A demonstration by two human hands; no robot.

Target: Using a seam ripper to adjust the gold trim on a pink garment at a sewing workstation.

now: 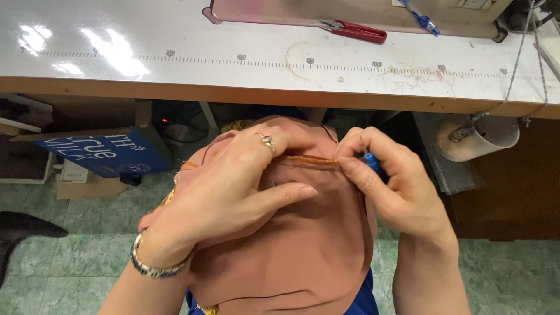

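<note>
A piece of salmon-pink fabric lies over my lap below the table edge. An orange stitched seam runs across its upper part. My left hand, with a ring and a beaded bracelet, presses the fabric flat and pinches it just left of the seam. My right hand grips a small blue-handled tool whose tip meets the right end of the seam. The tool's point is hidden by my fingers.
A white sewing table with a printed ruler strip spans the top. On it lie red-handled snips, a blue pen and loose orange threads. A blue cardboard box and a white cup sit under the table. The floor is green tile.
</note>
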